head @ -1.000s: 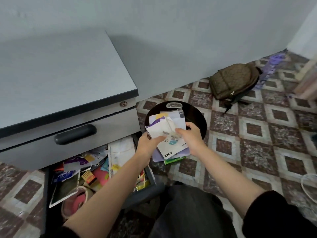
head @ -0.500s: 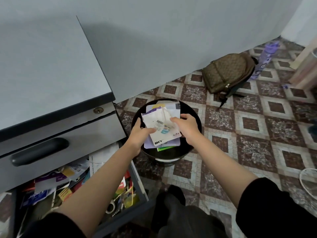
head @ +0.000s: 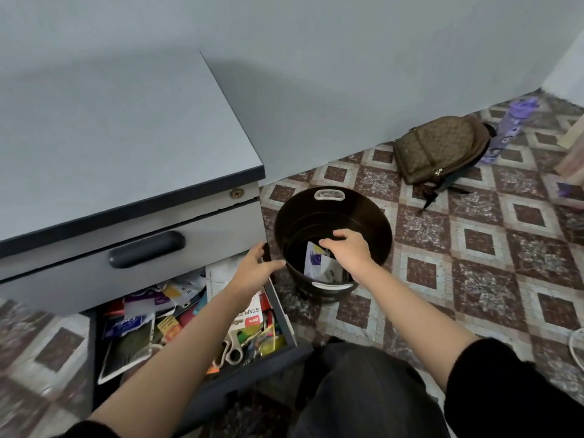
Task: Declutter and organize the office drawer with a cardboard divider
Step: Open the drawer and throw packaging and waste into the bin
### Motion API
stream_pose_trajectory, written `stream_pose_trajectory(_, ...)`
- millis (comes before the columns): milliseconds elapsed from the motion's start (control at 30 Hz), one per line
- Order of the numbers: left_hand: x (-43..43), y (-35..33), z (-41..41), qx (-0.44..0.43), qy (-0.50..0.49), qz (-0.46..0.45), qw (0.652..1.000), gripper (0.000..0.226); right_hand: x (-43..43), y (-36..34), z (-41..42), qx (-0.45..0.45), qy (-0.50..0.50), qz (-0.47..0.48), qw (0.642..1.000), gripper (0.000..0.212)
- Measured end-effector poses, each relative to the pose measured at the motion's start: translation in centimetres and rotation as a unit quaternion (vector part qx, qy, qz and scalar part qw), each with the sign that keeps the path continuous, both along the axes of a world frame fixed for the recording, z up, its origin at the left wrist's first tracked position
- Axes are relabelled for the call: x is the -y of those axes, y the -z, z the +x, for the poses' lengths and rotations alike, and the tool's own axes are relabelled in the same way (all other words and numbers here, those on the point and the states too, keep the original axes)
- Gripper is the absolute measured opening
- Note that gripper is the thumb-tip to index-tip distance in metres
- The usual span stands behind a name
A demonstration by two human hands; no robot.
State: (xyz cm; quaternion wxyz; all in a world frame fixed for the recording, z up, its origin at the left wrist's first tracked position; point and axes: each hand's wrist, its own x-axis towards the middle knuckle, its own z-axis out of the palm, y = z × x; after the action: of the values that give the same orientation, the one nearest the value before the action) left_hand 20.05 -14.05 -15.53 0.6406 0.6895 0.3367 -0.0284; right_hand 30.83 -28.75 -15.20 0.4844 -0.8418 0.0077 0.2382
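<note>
The open lower drawer (head: pixel 286 324) of the grey cabinet (head: pixel 126 147) is full of mixed cards, packets, scissors and a stapler pack. A black bin (head: pixel 376 216) stands on the floor right of it, with white and purple papers (head: pixel 319 263) lying inside. My right hand (head: pixel 347 248) hovers over the bin's mouth, fingers loosely curled downward and holding nothing. My left hand (head: pixel 256 270) is spread with straight fingers between the drawer corner and the bin's rim, empty.
A brown backpack (head: pixel 439 147) lies against the wall behind the bin, with a purple bottle (head: pixel 508 128) beside it. The upper drawer with its black handle (head: pixel 145 249) is closed. My dark-trousered knee (head: pixel 363 390) is below the bin. Patterned tiles cover the floor.
Both hands held a stack of papers over the bin; now the papers lie inside it and both hands are empty. My left hand has moved back toward the drawer.
</note>
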Motion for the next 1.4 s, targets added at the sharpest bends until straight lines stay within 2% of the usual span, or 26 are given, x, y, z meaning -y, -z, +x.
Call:
stream_pose_trajectory(267,-3.4,-2.9,-10.3,-0.028,-0.037,0.04,0.998,0.059,-5.0,-3.4,-8.6,0.018,-0.1,0.041,0.994,0.041)
stream_pose_trajectory(467,-4.1,-1.4,-19.3,-0.078,-0.003,0.223,0.972,0.031,-7.1,-2.7,-16.3,0.026,-0.203,0.025,0.978,0.017)
stream_pose_trajectory(600,-4.3,0.8,-23.2,-0.108,0.028,0.267,0.957,0.023,-7.4,-0.6,-20.1,0.054,-0.319,-0.028,0.946,0.016)
stream_pose_trajectory(733,-4.1,2.6,-25.0,-0.154,0.092,0.312,0.933,0.03,-7.4,2.2,-22.0,0.109,-0.412,-0.122,0.896,0.026)
stream_pose_trajectory(833,-4.0,3.7,-25.3,-0.166,0.113,0.318,0.927,0.037,-7.7,3.7,-22.7,0.141,-0.454,-0.183,0.861,0.037)
stream_pose_trajectory(933,-4.0,4.3,-25.1,-0.144,0.113,0.331,0.926,0.034,-8.0,4.4,-22.7,0.172,-0.475,-0.204,0.839,0.034)
stream_pose_trajectory(1100,-4.7,5.2,-24.7,-0.125,0.123,0.362,0.915,0.027,-8.4,4.8,-22.1,0.191,-0.5,-0.201,0.82,0.031)
stream_pose_trajectory(1400,-4.5,5.4,-25.1,-0.104,0.098,0.333,0.932,0.024,-8.2,4.8,-22.2,0.183,-0.51,-0.195,0.818,0.033)
